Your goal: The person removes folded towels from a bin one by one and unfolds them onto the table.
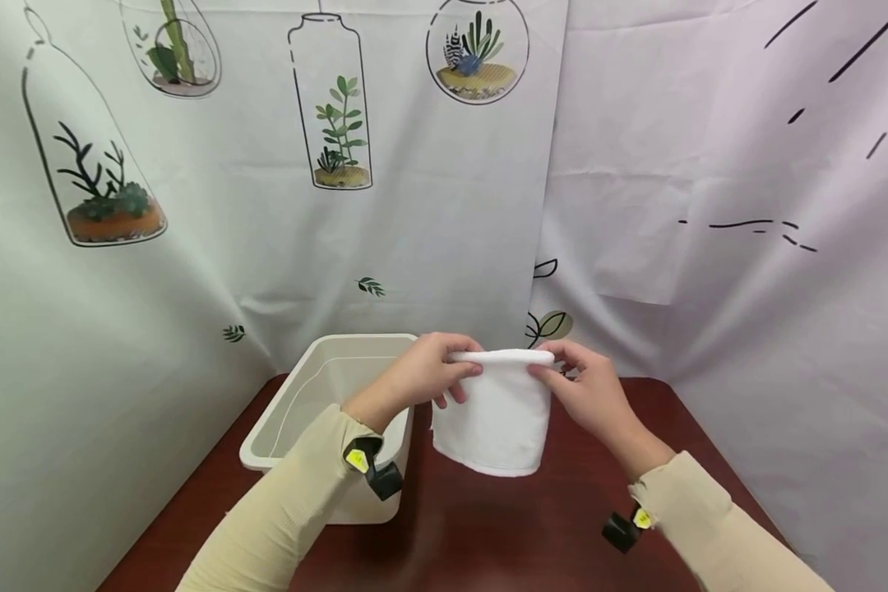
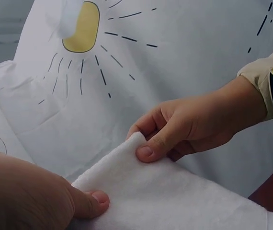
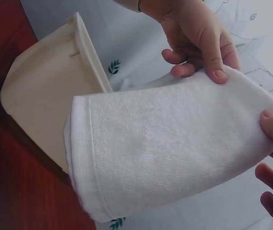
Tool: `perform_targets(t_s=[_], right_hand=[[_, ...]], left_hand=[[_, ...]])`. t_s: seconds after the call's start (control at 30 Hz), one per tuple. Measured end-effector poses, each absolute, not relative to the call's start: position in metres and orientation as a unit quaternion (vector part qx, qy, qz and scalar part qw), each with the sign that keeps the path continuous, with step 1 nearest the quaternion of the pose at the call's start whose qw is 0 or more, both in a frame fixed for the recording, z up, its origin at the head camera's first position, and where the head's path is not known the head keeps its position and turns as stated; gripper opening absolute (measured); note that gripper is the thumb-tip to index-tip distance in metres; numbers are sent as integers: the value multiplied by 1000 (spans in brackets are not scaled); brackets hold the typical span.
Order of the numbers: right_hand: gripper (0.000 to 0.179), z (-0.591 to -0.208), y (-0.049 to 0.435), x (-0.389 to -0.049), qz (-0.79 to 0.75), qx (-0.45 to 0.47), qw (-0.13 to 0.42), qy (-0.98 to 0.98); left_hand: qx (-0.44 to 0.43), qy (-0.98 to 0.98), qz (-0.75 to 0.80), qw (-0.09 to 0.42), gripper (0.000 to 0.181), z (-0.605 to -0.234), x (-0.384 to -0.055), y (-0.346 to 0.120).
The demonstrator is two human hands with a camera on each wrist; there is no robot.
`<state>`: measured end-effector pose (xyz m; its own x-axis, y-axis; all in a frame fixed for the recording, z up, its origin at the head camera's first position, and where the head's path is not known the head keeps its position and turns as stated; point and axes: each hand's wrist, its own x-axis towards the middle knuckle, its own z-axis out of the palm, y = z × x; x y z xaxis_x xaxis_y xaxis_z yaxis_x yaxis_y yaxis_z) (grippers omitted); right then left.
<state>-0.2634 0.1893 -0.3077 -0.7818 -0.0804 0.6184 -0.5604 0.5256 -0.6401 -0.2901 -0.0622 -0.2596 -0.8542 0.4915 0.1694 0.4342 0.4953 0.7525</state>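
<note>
A white folded towel (image 1: 492, 419) hangs in the air above the table, its fold at the top and its hemmed end downward. My left hand (image 1: 438, 367) pinches the towel's upper left corner between thumb and fingers. At the upper right corner my right hand (image 1: 583, 385) pinches it the same way. In the right wrist view the towel (image 3: 170, 143) shows its layers and a stitched hem, with the left hand (image 3: 199, 43) at the far corner. The left wrist view shows the right hand's (image 2: 189, 124) thumb lying on top of the cloth.
An off-white plastic bin (image 1: 289, 395) stands on the left of the dark red table (image 1: 481, 543), partly behind the left forearm. White curtains (image 1: 444, 230) printed with plants in jars enclose the table at the back and both sides.
</note>
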Motion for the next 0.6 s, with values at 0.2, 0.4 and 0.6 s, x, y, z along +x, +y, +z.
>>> perform_targets(t_s=[0.2, 0.4, 0.6], right_hand=[[20, -326, 195, -257, 459, 185, 256, -831], [21, -343, 200, -248, 454, 167, 244, -840], [21, -359, 203, -238, 426, 161, 254, -853]], left_hand=[[266, 869, 417, 19, 12, -281, -277, -54], [254, 872, 418, 20, 12, -299, -265, -49], [237, 869, 433, 41, 13, -317, -259, -45]])
